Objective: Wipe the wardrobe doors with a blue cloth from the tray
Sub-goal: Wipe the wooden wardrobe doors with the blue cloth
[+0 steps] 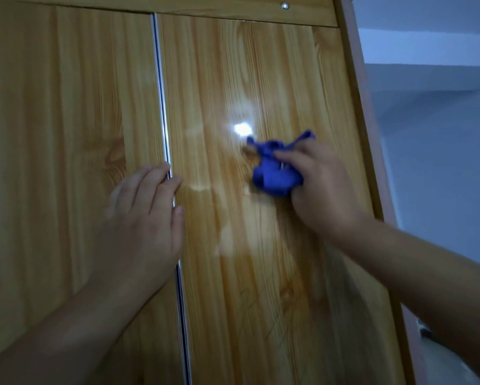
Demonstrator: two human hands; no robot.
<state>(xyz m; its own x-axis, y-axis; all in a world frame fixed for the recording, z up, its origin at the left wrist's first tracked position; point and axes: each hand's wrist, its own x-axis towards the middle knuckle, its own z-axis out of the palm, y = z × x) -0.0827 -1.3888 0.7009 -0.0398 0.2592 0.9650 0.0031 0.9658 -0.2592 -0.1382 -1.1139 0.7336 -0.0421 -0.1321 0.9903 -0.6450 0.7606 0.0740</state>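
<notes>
Two glossy wooden wardrobe doors fill the view, the left door (66,134) and the right door (233,79), split by a metal strip (161,93). My right hand (316,187) grips a bunched blue cloth (272,170) and presses it against the middle of the right door. My left hand (147,215) lies flat with straight fingers on the doors, across the metal strip. A bright light reflection sits just above the cloth.
The wardrobe's side frame (364,107) runs down the right. Beyond it is a pale grey wall (441,134). A top rail with a screw (284,6) crosses above the doors. A small object shows at the lower right edge (423,329).
</notes>
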